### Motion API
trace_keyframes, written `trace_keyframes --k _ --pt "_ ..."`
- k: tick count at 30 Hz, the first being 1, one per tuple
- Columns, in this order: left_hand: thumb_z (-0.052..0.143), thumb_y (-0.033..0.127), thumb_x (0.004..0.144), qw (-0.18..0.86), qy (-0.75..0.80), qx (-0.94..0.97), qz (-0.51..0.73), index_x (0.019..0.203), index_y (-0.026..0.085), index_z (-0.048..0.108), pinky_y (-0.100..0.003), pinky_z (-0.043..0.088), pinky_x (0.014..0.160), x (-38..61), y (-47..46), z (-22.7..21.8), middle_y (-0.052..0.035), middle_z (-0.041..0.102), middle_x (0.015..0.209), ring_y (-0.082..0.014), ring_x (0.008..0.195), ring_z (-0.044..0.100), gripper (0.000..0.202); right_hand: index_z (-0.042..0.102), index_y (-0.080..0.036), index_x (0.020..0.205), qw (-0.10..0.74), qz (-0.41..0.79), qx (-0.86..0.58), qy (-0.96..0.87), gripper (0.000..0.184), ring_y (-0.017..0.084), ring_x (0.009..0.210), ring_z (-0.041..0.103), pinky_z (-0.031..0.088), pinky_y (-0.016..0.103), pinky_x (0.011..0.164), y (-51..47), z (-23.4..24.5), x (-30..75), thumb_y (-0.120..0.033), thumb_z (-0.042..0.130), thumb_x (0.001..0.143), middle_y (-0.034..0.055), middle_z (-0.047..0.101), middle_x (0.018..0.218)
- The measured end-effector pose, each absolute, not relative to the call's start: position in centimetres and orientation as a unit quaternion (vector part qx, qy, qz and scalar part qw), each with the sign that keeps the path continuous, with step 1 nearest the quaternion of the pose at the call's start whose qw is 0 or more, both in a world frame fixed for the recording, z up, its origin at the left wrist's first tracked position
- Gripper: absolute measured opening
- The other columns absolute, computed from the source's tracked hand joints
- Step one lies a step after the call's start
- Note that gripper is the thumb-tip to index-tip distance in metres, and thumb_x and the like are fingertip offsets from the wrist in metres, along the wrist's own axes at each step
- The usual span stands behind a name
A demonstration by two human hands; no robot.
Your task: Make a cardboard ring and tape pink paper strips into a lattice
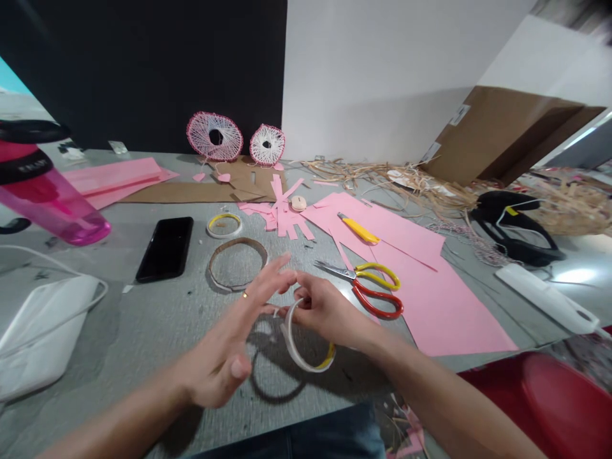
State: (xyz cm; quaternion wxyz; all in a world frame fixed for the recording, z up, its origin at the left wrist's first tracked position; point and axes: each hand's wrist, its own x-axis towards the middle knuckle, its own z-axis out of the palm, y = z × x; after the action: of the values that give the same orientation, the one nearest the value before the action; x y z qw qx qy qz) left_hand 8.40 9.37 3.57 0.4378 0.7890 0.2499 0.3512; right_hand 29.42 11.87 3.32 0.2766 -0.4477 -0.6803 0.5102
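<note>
My right hand [327, 311] is closed on a roll of white tape [292, 346] with a yellow inner core, held on edge above the grey table. My left hand [224, 347], wearing a ring, is beside it with fingers stretched out and thumb apart. Its fingertips come close to my right fingers, where a small white bit shows; whether they touch it I cannot tell. Just beyond my left hand lies a brown hoop [210, 268]. A second, yellow-lined tape roll [210, 231] rests behind that. Scissors [377, 299] with one yellow and one red handle lie open right of my hands.
Pink paper sheets [459, 319] carry a yellow cutter [361, 229]. Pink strips [287, 220] lie behind. A phone [165, 248], white device [48, 338] and pink bottle [62, 197] stand left. Two string-woven rings [229, 137] lean against the back wall; a red chair [549, 401] is right.
</note>
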Motion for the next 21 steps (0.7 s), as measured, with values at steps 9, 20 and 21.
trace_keyframes --k 9,20,21 --pt "0.053 0.055 0.094 0.419 0.419 0.698 0.402 0.109 0.027 0.069 -0.064 0.031 0.117 9.1 11.3 3.0 -0.0094 0.041 0.158 -0.0362 0.146 0.036 0.036 0.053 -0.022 0.086 0.371 0.333 -0.476 -0.724 0.007 0.012 0.063 0.052 0.035 0.024 0.058 12.8 5.0 30.9 -0.017 0.052 0.082 -0.0032 0.059 0.073" --pt "0.062 0.042 0.091 0.382 0.4 0.737 0.39 0.079 0.023 0.066 -0.071 0.029 0.114 9.2 11.0 3.2 -0.0079 0.041 0.158 -0.0381 0.146 0.037 0.023 0.052 -0.02 0.107 0.423 0.233 -0.422 -0.767 0.021 0.019 0.087 0.059 0.047 0.032 0.075 13.2 4.2 29.6 -0.014 0.047 0.087 0.006 0.063 0.1" --pt "0.061 0.039 0.092 0.332 0.413 0.753 0.39 0.078 0.022 0.064 -0.071 0.029 0.114 9.1 10.9 3.2 -0.0074 0.038 0.16 -0.0386 0.145 0.037 0.022 0.052 -0.02 0.112 0.444 0.207 -0.418 -0.765 0.026 0.02 0.096 0.059 0.048 0.034 0.082 13.1 4.3 29.8 -0.013 0.048 0.087 0.0083 0.062 0.109"
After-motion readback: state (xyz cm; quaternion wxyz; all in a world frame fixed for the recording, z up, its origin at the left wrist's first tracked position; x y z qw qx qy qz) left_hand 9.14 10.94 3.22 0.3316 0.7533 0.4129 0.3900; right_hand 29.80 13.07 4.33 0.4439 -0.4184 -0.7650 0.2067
